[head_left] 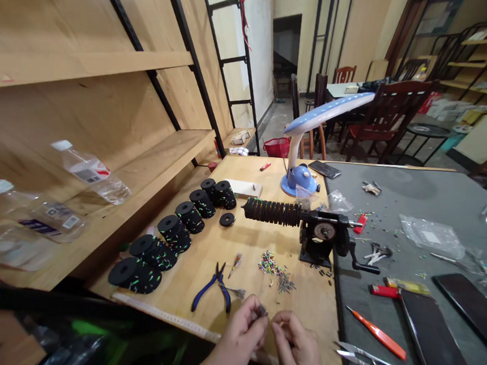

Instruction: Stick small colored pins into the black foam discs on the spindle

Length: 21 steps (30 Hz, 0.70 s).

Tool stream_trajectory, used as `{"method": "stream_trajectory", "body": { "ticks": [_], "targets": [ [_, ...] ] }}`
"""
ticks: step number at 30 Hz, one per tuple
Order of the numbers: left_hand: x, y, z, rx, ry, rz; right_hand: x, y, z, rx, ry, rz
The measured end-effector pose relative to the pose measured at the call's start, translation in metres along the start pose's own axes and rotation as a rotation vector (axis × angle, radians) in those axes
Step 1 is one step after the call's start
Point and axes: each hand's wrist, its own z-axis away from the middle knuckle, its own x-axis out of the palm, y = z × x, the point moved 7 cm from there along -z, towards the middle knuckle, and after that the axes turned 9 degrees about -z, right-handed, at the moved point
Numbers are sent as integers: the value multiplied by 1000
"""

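Both hands at the near edge of the wooden table [238, 244], close together, fingertips nearly meeting. Left hand [242, 333]: fingers pinched narrow on a small dark bundle of thin pieces [262, 311], held just above the table edge; what the pieces are is too small to tell. Right hand [297, 349]: fingers curled in tight toward the bundle; whether they grip anything, cannot tell.

Just beyond the hands: blue-handled pliers [213, 289] lying flat, a heap of small coloured beads [268, 262] with a scatter of thin dark pins [286, 283] beside it. Further back, a black hand-crank winder [324, 238] with a long ribbed spindle pointing left. A row of black foam discs [170, 238] runs along the left side of the table, speckled with green. Right of the hands, on the grey mat [413, 231]: thread snips [368, 361], an orange-handled tool [377, 332], a red lighter [383, 291]. Blue desk lamp [301, 176] at the far end
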Motion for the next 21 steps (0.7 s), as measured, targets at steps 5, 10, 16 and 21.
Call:
{"method": "stream_trajectory", "body": {
  "ticks": [5,10,16,21],
  "targets": [
    [0,3,2,52,-11,-78,4,18,2,263,17,-262],
    [0,5,2,69,-10,-117,14,19,1,436,-39,-498],
    [-3,7,1,128,46,-240,16,17,-4,474,-30,-584],
    [-2,9,2,160,44,-309,16,19,-7,482,19,-662]
  ]
}}
